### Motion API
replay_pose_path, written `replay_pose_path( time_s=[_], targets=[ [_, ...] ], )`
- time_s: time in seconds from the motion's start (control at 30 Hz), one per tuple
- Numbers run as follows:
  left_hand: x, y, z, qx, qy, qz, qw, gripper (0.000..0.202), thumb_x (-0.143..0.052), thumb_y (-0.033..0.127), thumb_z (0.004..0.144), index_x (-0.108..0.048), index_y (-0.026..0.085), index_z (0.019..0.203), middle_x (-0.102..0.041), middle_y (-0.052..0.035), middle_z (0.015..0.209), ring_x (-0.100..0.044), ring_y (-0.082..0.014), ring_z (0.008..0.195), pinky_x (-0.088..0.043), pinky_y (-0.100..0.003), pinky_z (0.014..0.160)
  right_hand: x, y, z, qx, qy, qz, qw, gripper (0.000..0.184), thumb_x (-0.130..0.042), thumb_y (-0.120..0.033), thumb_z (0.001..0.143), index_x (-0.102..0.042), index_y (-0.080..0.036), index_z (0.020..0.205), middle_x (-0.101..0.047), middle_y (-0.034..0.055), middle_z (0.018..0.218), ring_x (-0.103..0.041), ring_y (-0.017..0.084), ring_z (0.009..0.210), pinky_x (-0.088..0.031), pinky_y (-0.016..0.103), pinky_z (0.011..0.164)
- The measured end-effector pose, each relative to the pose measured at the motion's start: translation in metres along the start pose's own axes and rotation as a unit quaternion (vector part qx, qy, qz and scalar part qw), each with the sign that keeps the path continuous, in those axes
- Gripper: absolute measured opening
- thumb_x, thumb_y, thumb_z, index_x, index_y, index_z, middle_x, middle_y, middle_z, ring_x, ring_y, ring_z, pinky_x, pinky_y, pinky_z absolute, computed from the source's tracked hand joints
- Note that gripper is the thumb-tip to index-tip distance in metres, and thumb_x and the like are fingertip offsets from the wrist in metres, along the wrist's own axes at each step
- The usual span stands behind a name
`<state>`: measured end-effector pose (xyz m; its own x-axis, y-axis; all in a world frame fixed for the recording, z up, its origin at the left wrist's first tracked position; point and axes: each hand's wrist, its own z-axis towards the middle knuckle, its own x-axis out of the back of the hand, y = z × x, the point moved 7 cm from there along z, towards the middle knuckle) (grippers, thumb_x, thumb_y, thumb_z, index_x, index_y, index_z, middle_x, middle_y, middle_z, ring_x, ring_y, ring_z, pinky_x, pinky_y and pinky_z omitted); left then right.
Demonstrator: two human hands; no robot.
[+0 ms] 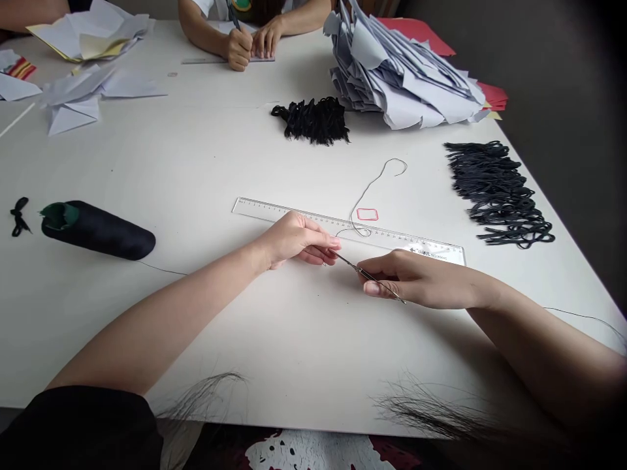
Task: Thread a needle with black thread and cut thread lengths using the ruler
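Note:
My left hand (304,240) pinches a dark thread between thumb and fingertips, just in front of a clear ruler (274,210). The loose thread (361,194) curls from these fingers over the ruler onto the table behind. My right hand (416,279) is closed around a slim metal tool (363,272); its thin point reaches the left fingertips. Its exact kind is unclear, and my fingers hide part of it. Left of my forearm lies a black thread spool (102,232) with a green core end, a strand trailing from it under my arm.
Looped black thread bundles lie at the right (494,189), with another black bundle (313,121) farther back. A tall paper stack (406,72) stands at the back right. Across the white table (196,150), a person's hands (252,46) hold a pen and a ruler. Folded papers (93,91) lie back left.

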<state>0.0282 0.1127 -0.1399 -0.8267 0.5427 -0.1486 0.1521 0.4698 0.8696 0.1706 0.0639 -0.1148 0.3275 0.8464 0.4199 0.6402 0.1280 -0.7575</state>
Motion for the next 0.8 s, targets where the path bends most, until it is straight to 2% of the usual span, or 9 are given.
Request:
replay_pose_path(
  time_s=[0.57,0.73,0.8],
  targets=[
    [0.0003,-0.0015,0.0006,0.008,-0.01,0.012,1.0,0.022,-0.084,0.033,0.068,-0.078,0.014,0.074,-0.076,-0.0106,0.077,-0.074,-0.0204,0.078,-0.06,-0.031,0.077,0.0002,0.0071,0.004,-0.028,-0.019,0.011,0.999,0.052,-0.054,-0.062,0.088,-0.031,-0.02,0.066,-0.028,-0.0055,0.062,-0.025,0.008,0.054,-0.023,0.023,0.049],
    [0.0001,-0.0026,0.0005,0.007,-0.011,0.011,1.0,0.022,-0.084,0.034,0.068,-0.078,0.013,0.074,-0.076,-0.0108,0.079,-0.074,-0.0192,0.077,-0.06,-0.029,0.076,0.0015,0.0044,-0.0006,-0.036,-0.012,-0.035,0.999,0.049,-0.053,-0.058,0.089,-0.033,-0.02,0.066,-0.031,-0.0057,0.06,-0.025,0.008,0.053,-0.024,0.024,0.049],
    [-0.0004,-0.0036,0.0007,0.008,-0.009,0.009,1.0,0.022,-0.084,0.033,0.068,-0.078,0.014,0.075,-0.077,-0.0108,0.08,-0.074,-0.0191,0.077,-0.06,-0.029,0.076,0.0006,0.0016,-0.0046,-0.036,-0.013,-0.082,0.996,0.043,-0.054,-0.055,0.089,-0.039,-0.02,0.069,-0.038,-0.0054,0.059,-0.031,0.009,0.052,-0.027,0.024,0.05]
  ],
)
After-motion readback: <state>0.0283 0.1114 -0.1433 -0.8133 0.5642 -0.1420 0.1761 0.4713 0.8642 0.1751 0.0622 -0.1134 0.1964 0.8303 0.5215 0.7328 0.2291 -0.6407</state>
